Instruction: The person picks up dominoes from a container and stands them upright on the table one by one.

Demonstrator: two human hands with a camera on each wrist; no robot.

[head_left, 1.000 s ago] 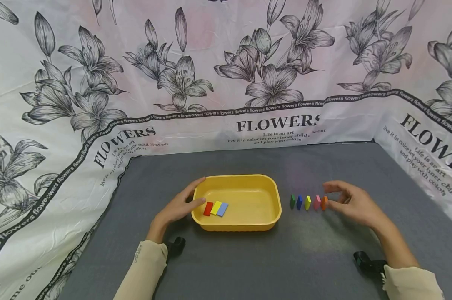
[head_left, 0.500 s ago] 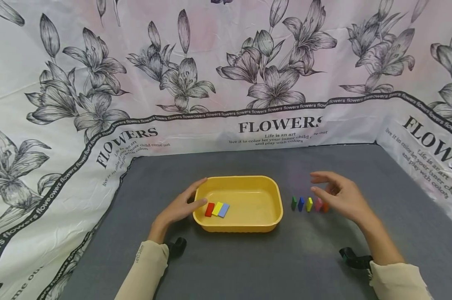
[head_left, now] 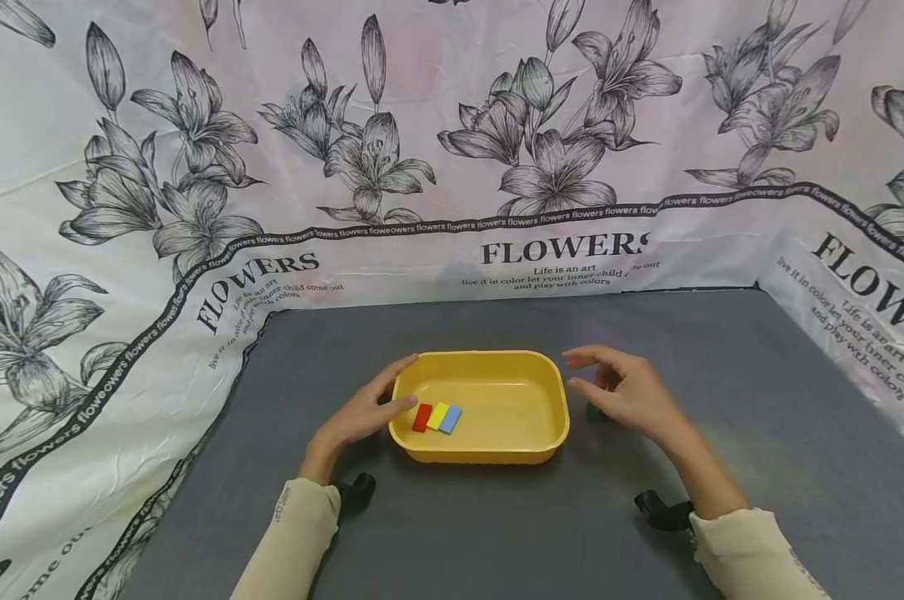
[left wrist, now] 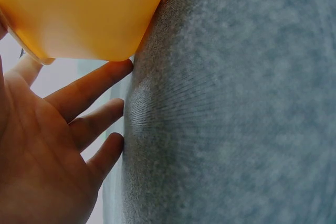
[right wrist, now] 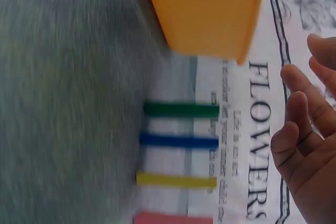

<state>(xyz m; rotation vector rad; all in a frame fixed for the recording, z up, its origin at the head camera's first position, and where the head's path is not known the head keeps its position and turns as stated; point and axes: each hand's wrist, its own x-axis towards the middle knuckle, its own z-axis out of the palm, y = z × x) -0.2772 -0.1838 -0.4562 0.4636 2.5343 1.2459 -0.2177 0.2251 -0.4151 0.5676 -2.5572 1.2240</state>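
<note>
A white cloth printed with grey flowers and black lettering (head_left: 392, 179) backs and flanks a dark grey tabletop (head_left: 489, 533). On it stands a shallow yellow plastic tray with rounded corners (head_left: 489, 457); a flat red tile (head_left: 422, 417), a flat yellow tile (head_left: 437, 416) and a flat light-blue tile (head_left: 450, 420) lie side by side within, near its left end. The left hand (head_left: 362, 412) holds that end, thumb over the rim, other fingers extended outside it. To the tray's right, an upright row comprises a green tile (right wrist: 181, 110), a dark-blue tile (right wrist: 178, 140), a narrow yellow tile (right wrist: 176, 179) and a pink tile (right wrist: 173, 219), spaced apart; an orange tile, visible half a second ago, is now out of sight. The right hand (head_left: 631, 392) has since shifted from the row's orange end to its green end, just beside the tray; its fingers are loosely bent, thumb and forefinger parted, with nothing seen between them. The tray's three tiles are unchanged, so the shift is judged a repositioning, not a transfer.
</note>
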